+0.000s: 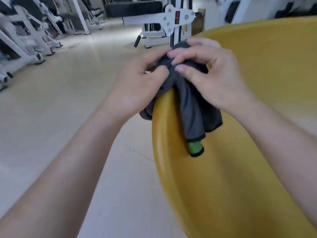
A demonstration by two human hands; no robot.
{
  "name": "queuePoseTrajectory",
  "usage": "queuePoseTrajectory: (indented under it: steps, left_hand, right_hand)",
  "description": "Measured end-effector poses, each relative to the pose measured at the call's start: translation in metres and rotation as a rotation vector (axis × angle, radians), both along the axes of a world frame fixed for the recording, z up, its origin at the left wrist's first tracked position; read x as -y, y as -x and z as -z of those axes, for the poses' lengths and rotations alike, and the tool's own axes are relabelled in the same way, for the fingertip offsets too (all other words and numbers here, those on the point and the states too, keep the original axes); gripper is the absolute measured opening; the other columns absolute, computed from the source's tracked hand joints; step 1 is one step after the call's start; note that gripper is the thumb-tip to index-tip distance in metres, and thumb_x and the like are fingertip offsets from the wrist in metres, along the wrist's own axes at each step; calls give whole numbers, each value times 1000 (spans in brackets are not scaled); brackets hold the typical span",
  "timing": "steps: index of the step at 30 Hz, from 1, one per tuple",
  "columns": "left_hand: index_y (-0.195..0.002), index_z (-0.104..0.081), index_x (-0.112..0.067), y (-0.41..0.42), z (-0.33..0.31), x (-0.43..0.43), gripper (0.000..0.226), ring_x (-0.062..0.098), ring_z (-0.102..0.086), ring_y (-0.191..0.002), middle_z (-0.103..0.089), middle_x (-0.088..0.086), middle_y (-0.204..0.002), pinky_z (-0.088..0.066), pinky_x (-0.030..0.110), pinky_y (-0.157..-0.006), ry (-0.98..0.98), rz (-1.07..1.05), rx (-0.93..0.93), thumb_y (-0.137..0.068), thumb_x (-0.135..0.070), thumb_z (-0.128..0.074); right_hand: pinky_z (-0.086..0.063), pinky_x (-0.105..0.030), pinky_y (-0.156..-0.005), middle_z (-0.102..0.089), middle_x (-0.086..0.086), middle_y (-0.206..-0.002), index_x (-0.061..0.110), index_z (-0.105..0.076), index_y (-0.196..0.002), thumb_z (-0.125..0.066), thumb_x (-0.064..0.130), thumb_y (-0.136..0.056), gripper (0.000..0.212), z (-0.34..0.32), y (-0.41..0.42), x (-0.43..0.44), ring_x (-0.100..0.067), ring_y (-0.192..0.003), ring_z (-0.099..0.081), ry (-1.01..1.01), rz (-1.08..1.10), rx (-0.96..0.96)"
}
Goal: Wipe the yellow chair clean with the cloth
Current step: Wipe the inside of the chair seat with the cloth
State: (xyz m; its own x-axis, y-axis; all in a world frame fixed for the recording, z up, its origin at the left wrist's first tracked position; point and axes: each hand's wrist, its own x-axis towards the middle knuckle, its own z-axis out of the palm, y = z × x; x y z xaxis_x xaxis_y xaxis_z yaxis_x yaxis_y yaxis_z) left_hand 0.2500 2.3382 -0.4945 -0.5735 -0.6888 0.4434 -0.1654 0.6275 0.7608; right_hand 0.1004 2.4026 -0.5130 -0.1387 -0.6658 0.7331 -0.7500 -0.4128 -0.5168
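- Head view: the left hand (137, 83) and the right hand (211, 74) both pinch the dark grey cloth (192, 103) with curled fingers, on the rim of the yellow chair (257, 152) (right side).
- The fingers hide the top of the cloth; the chair is cut off at the right and near edges.

Pale beige floor (60, 109) fills the left half of the frame. Upper centre: white-framed exercise machine (169, 23), long black pad (133, 6) above it, red label on its bolted plate. Upper left: row of white-framed gym equipment (25, 35), blurred. Upper right: dark pads (232, 11) on white frames.
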Motion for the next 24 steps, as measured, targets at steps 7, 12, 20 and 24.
queuePoseTrajectory:
  steps: [7,12,20,24]
  left_hand:
    - [-119,-62,-28,-25,50,-37,40,0,-58,-103,-64,0,-112,-47,23,-94,146,-198,-104,-81,-17,-52]
    - [-111,-67,-28,-64,95,-94,36,6,-53,-93,-52,9,-99,-43,16,-80,177,-204,-66,-77,-18,-59]
    - [-96,-72,-37,-80,65,-90,23,16,-68,-77,-73,-1,-85,-57,36,-71,66,-119,34,-84,-20,-63]
    - [-72,-76,-25,-89,44,-75,38,20,-65,-66,-70,8,-70,-54,29,-60,5,23,177,-73,0,-46]
  right_hand:
    - [-36,-32,-112,-63,7,-126,23,-67,-98,-56,0,-85,28,59,-44,-46,-7,-129,-50,-76,-172,365]
    - [-47,-20,-93,-74,7,-104,20,-74,-87,-63,18,-85,12,89,-62,-101,-7,-109,-65,-176,-294,562]
    - [-43,-13,-80,-53,8,-102,32,-62,-104,-69,51,-79,33,59,-95,-85,2,-91,-52,-213,97,260]
    - [-43,-21,-70,-51,11,-102,30,-60,-112,-73,22,-75,40,87,-102,-127,-5,-89,-52,-298,66,126]
